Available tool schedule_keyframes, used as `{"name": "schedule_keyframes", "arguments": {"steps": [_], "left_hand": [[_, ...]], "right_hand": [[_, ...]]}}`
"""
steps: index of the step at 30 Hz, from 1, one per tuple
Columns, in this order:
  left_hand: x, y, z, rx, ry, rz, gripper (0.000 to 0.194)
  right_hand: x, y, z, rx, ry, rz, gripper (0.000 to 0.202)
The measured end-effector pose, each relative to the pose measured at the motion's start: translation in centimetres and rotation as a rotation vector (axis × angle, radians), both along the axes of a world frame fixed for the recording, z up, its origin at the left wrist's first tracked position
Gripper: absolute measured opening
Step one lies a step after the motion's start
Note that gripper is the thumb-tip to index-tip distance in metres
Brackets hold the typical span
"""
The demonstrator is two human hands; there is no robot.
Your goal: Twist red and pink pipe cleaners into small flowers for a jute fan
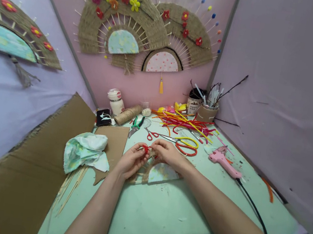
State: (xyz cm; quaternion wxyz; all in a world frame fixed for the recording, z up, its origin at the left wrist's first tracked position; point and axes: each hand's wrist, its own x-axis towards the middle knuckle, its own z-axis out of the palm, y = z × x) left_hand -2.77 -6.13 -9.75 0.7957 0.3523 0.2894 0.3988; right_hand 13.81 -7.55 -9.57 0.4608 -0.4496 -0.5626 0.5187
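Observation:
Between my hands is a small red pipe-cleaner flower (pixel 146 148), partly hidden by fingers. My left hand (pixel 133 159) pinches it from the left. My right hand (pixel 167 151) is closed at its right side, fingertips together close to the red piece; whether they grip the flower or a tiny bit beside it is hard to see. Under both hands lies a fan (pixel 161 173) of twine and sticks with a pale blue-green fabric half circle, much of it covered by my hands and right forearm.
Behind my hands lie scissors with yellow and red handles (pixel 186 146), small red scissors (pixel 151 134), green pruners (pixel 135 126) and loose pipe cleaners (pixel 185 123). A pink glue gun (pixel 225 163) with its cord is right. Crumpled fabric (pixel 86 151), cardboard (pixel 119 138) and sticks (pixel 73 187) are left.

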Motion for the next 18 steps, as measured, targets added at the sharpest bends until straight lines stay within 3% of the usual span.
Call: {"name": "schedule_keyframes", "arguments": {"steps": [2, 5, 12, 18], "left_hand": [[-0.02, -0.09, -0.10, 0.106, 0.056, -0.012, 0.020], [0.10, -0.25, -0.14, 0.196, 0.096, -0.023, 0.018], [0.44, -0.40, -0.10, 0.210, 0.097, -0.032, 0.019], [0.34, -0.25, -0.28, 0.095, 0.041, -0.052, 0.019]], "right_hand": [[0.00, 0.12, -0.01, -0.166, 0.154, 0.054, 0.012], [0.17, 0.12, 0.17, -0.251, 0.270, 0.098, 0.009], [0.55, -0.12, 0.34, -0.272, 0.305, 0.159, 0.017], [0.56, -0.26, 0.42, -0.196, 0.278, 0.169, 0.022]]}}
